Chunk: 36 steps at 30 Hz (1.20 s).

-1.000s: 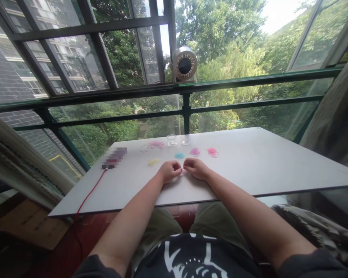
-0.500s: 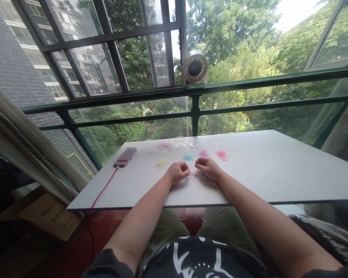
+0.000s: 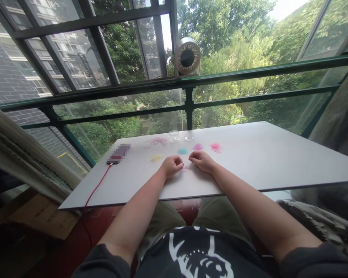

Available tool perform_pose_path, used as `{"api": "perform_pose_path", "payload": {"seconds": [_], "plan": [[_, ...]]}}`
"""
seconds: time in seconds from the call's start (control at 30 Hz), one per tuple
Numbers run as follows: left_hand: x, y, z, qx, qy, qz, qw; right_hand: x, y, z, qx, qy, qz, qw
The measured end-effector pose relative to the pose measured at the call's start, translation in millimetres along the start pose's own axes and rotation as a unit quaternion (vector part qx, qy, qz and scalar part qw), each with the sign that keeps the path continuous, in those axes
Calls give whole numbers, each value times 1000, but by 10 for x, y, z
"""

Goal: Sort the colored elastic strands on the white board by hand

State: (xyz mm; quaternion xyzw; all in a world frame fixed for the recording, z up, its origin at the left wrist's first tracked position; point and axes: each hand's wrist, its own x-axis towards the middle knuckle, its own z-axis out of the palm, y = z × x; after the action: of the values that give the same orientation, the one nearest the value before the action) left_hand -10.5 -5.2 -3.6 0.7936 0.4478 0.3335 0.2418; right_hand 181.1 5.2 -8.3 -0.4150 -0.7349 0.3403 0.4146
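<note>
Over the white table (image 3: 249,162), my left hand (image 3: 173,166) is closed in a pinch, its wrist near the tabletop. Facing it a short gap away, my right hand (image 3: 202,161) has its thumb and fingertips pressed together. What either pinch holds is too small to make out. Below the gap lies a faint scatter of pinkish bits (image 3: 186,168). Small loose piles lie just beyond my hands: a yellow pile (image 3: 156,158), a teal pile (image 3: 182,151), a purple pile (image 3: 197,147) and a red-pink pile (image 3: 215,147).
A wider pink pile (image 3: 159,141) lies farther back, beside a clear round container (image 3: 174,139) and a small whitish disc (image 3: 188,138). At left, a blurred-out phone-like device (image 3: 118,153) has a red cable (image 3: 97,184) running over the table edge. A green railing (image 3: 234,73) stands behind.
The whole view has shifted, so the table and hands appear slightly farther left and higher. Both hands keep their pinches, close together over the same spot.
</note>
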Motion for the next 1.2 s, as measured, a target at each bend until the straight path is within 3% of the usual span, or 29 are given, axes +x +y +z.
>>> {"api": "perform_pose_path", "payload": {"seconds": [0.17,0.47,1.2], "plan": [[-1,6,-15,9,3,0,1000,-5,8,-2,6,8,5,1000],[-9,14,-13,15,-1,7,1000,-26,-15,3,1,-45,-23,999],[-24,73,-6,24,-9,1,1000,-35,-74,5,-37,-42,-25,998]]}}
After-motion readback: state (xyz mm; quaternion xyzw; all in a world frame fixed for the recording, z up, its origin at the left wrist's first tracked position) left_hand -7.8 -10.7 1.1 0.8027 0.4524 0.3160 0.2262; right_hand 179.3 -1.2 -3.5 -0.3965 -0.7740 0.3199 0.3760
